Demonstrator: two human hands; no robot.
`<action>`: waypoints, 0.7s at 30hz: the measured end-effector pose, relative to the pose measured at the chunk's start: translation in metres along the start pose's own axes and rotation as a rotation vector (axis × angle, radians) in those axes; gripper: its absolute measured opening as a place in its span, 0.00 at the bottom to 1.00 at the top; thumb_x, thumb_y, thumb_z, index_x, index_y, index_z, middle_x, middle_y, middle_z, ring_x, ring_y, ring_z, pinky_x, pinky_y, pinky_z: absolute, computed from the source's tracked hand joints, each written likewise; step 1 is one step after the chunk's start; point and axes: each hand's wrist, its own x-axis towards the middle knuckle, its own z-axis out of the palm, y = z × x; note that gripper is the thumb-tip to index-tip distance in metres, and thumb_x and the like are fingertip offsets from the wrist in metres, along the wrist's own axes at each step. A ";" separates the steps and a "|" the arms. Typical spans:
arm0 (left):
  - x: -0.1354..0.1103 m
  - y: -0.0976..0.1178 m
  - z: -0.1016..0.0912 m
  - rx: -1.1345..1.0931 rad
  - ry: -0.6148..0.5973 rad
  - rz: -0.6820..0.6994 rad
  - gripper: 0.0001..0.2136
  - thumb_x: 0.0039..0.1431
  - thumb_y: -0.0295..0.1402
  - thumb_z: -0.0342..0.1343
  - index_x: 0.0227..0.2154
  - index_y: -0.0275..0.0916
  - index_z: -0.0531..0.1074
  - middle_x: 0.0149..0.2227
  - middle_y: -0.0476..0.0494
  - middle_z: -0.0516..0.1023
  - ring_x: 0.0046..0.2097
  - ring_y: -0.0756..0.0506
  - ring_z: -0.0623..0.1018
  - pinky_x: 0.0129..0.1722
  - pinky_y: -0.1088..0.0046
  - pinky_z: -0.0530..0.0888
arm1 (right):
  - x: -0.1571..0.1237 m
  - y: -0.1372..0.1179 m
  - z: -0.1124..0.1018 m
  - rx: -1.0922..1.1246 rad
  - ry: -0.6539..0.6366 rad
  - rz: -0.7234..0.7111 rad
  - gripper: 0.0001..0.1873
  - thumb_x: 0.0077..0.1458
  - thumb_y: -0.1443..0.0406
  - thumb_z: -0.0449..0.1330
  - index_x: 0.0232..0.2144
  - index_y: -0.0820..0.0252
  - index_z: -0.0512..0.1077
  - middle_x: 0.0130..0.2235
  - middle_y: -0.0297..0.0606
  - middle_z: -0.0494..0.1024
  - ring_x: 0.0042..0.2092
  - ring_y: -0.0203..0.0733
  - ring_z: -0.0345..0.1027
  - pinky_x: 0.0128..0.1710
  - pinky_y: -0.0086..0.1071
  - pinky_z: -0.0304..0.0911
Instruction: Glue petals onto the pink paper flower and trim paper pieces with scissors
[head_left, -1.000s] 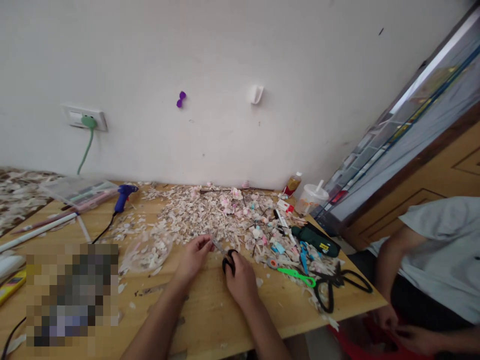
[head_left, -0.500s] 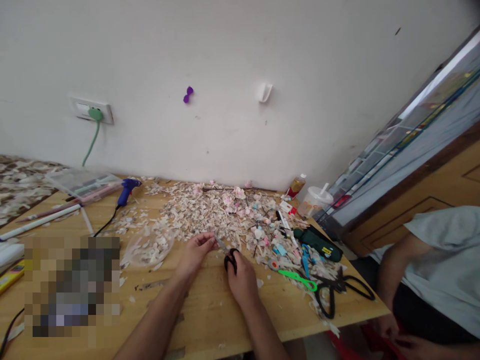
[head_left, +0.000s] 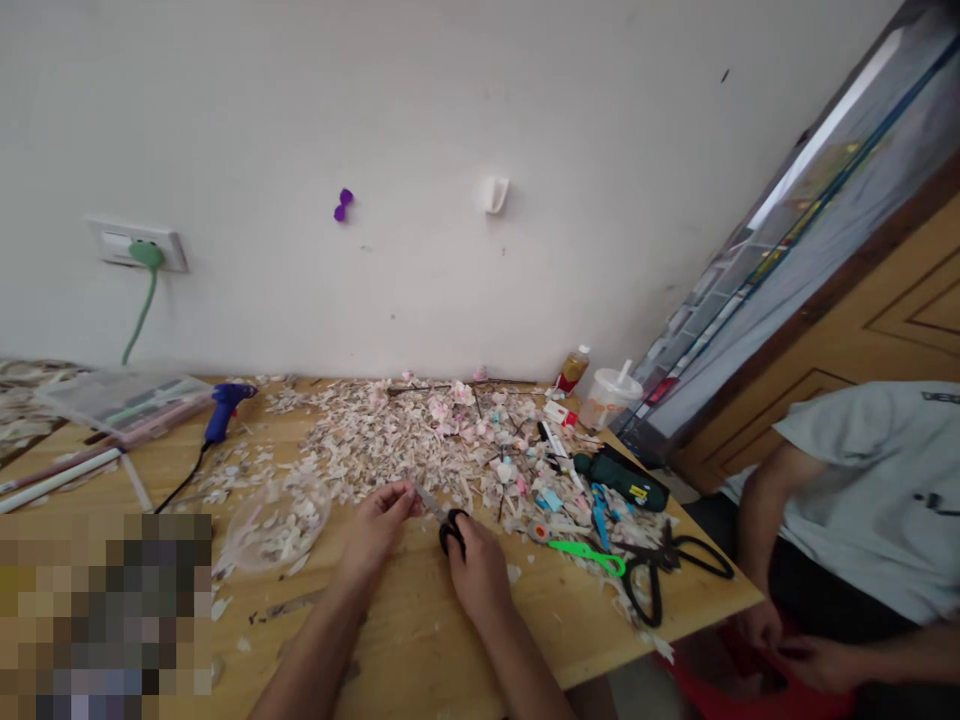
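Observation:
My right hand [head_left: 477, 566] grips the black handles of a pair of scissors [head_left: 452, 530], whose blades point up and left toward my other hand. Fingers pinched together, my left hand [head_left: 381, 520] is at the blade tips; whatever lies between its fingertips is too small to make out. Just beyond both hands spreads a heap of pale, dried-looking scraps [head_left: 390, 435]. Pink flowers [head_left: 450, 395] stand among them toward the wall. Left of my left hand sits a clear round dish [head_left: 240, 535] with scraps in it.
A blue glue gun [head_left: 223, 410] lies at the left by a clear plastic case [head_left: 112, 400]. On the right are large black scissors [head_left: 651, 580], green scissors [head_left: 589, 556], a dark green pouch [head_left: 622, 478], a lidded cup [head_left: 606, 398] and a bottle [head_left: 573, 370]. Another person [head_left: 862, 500] sits beyond the table's right edge.
The camera has turned slightly, so the table contents appear further left and a little lower. Both hands keep nearly the same pose around the scissors.

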 end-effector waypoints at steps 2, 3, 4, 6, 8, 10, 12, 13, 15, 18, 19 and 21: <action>-0.002 0.004 0.002 0.028 0.002 0.000 0.11 0.47 0.44 0.65 0.25 0.43 0.76 0.25 0.53 0.76 0.29 0.49 0.74 0.34 0.77 0.70 | 0.000 0.000 0.000 0.007 -0.004 0.006 0.15 0.58 0.70 0.52 0.46 0.61 0.72 0.43 0.44 0.78 0.45 0.49 0.72 0.47 0.38 0.64; -0.003 0.005 0.003 0.038 0.005 0.000 0.11 0.47 0.44 0.65 0.25 0.42 0.76 0.24 0.53 0.76 0.29 0.50 0.73 0.33 0.77 0.70 | 0.000 0.000 0.000 0.009 -0.004 0.009 0.15 0.59 0.70 0.51 0.46 0.61 0.72 0.42 0.44 0.78 0.45 0.49 0.72 0.46 0.38 0.64; -0.004 0.007 0.004 0.042 0.008 -0.001 0.11 0.46 0.45 0.65 0.24 0.42 0.76 0.24 0.53 0.76 0.29 0.50 0.73 0.32 0.78 0.69 | 0.000 0.001 0.000 0.012 -0.001 0.012 0.15 0.59 0.70 0.51 0.45 0.61 0.72 0.42 0.44 0.78 0.45 0.49 0.72 0.46 0.38 0.64; -0.005 0.008 0.005 0.028 0.016 -0.013 0.11 0.46 0.44 0.65 0.25 0.42 0.76 0.24 0.53 0.75 0.29 0.50 0.73 0.32 0.78 0.69 | 0.000 0.001 0.000 0.027 0.013 0.019 0.14 0.59 0.69 0.51 0.45 0.61 0.72 0.42 0.44 0.78 0.45 0.49 0.71 0.46 0.38 0.64; -0.005 0.007 0.005 0.006 0.030 -0.036 0.11 0.45 0.44 0.66 0.26 0.43 0.76 0.25 0.53 0.76 0.29 0.49 0.74 0.33 0.77 0.70 | 0.001 0.001 -0.001 0.057 0.042 0.020 0.14 0.58 0.69 0.51 0.43 0.61 0.72 0.41 0.44 0.77 0.44 0.49 0.71 0.46 0.38 0.63; -0.002 0.004 0.005 0.003 0.047 -0.044 0.12 0.45 0.45 0.65 0.28 0.43 0.76 0.27 0.52 0.77 0.30 0.49 0.75 0.35 0.76 0.71 | 0.001 -0.001 -0.003 0.085 0.090 0.006 0.13 0.57 0.69 0.50 0.42 0.61 0.71 0.40 0.44 0.76 0.43 0.48 0.69 0.45 0.37 0.63; -0.002 0.004 0.007 0.055 0.060 -0.021 0.14 0.46 0.47 0.64 0.29 0.43 0.75 0.28 0.51 0.78 0.31 0.47 0.76 0.37 0.73 0.72 | 0.002 -0.004 -0.005 0.098 0.138 -0.028 0.12 0.56 0.69 0.51 0.42 0.60 0.70 0.38 0.43 0.74 0.42 0.47 0.67 0.44 0.37 0.62; -0.003 0.005 0.009 0.114 0.066 0.009 0.15 0.46 0.48 0.62 0.29 0.42 0.75 0.28 0.50 0.78 0.32 0.46 0.76 0.38 0.72 0.73 | 0.002 -0.005 -0.007 0.100 0.161 -0.045 0.12 0.56 0.68 0.52 0.42 0.61 0.68 0.38 0.43 0.73 0.42 0.47 0.66 0.44 0.38 0.62; -0.010 0.013 0.010 0.302 0.074 0.105 0.15 0.48 0.49 0.60 0.31 0.42 0.74 0.29 0.48 0.78 0.34 0.44 0.77 0.39 0.69 0.73 | 0.002 -0.007 -0.008 0.107 0.206 -0.071 0.14 0.55 0.67 0.53 0.45 0.61 0.66 0.38 0.42 0.71 0.42 0.47 0.64 0.45 0.39 0.61; -0.028 0.040 -0.005 0.677 0.148 0.255 0.14 0.52 0.48 0.55 0.34 0.43 0.74 0.35 0.43 0.80 0.37 0.41 0.78 0.41 0.66 0.73 | 0.003 -0.006 -0.009 0.153 0.283 -0.069 0.15 0.56 0.67 0.52 0.48 0.61 0.63 0.39 0.42 0.69 0.43 0.47 0.63 0.46 0.41 0.60; -0.034 0.053 -0.016 0.792 0.208 0.278 0.14 0.52 0.47 0.54 0.35 0.44 0.73 0.36 0.43 0.80 0.37 0.40 0.78 0.39 0.65 0.73 | 0.003 -0.005 -0.008 0.171 0.298 -0.057 0.14 0.57 0.67 0.51 0.47 0.60 0.63 0.39 0.41 0.68 0.43 0.46 0.63 0.46 0.40 0.60; -0.040 0.080 -0.046 1.044 0.222 0.289 0.13 0.53 0.46 0.52 0.36 0.46 0.72 0.36 0.43 0.79 0.37 0.39 0.78 0.37 0.64 0.72 | 0.004 -0.004 -0.007 0.196 0.300 -0.022 0.11 0.57 0.68 0.51 0.44 0.59 0.64 0.38 0.40 0.69 0.42 0.45 0.63 0.44 0.39 0.60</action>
